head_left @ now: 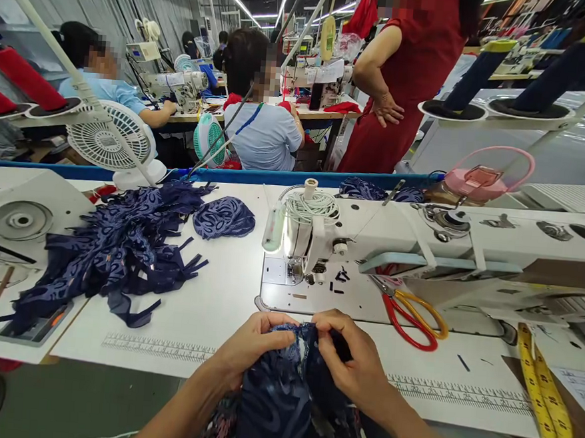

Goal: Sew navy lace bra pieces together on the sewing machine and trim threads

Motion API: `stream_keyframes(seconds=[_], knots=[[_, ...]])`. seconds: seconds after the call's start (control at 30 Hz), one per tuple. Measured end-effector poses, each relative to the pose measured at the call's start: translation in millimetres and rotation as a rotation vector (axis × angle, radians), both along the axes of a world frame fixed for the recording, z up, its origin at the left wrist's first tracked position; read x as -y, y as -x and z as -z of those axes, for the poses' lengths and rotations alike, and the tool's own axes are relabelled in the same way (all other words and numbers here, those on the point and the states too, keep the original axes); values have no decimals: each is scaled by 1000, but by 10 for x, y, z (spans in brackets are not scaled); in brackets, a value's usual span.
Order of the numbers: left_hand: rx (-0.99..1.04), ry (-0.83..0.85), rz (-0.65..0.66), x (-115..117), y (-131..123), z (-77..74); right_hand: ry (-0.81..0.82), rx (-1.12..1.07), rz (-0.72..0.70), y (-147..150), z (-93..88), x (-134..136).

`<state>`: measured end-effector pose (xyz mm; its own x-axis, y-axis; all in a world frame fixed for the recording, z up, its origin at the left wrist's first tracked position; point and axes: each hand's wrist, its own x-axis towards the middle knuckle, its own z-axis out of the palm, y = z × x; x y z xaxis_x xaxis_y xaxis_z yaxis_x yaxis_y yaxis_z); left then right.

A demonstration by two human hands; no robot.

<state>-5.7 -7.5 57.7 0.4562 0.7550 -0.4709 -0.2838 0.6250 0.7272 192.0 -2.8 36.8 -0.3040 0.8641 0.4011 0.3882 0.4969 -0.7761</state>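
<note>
A dark blue patterned fabric piece (280, 398) hangs between my hands at the front edge of the sewing table. My left hand (250, 349) pinches its upper left edge between thumb and fingers. On the other side, my right hand (350, 356) grips the top edge near a seam, fingers closed on the cloth. Just beyond the hands is the sewing machine (316, 240), with its needle area over a metal plate (286, 302). Scissors (411, 314) with red and yellow handles lie to the right of the plate.
A heap of blue patterned pieces (120, 247) covers the table's left, beside a folded bundle (225, 217). A yellow measuring tape (543, 397) drapes over the right front edge. Behind stand a white fan (110, 139), thread cones (483, 72) and several people.
</note>
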Motion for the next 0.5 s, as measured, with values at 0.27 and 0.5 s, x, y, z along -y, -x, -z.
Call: stream_keyframes(seconds=[0.27,0.5], knots=[[-28,-36,-118,33,-27,98,-83,14,37,41,-2,0],[25,-22,-136,43,-22,135,-38,13,77,68,27,5]])
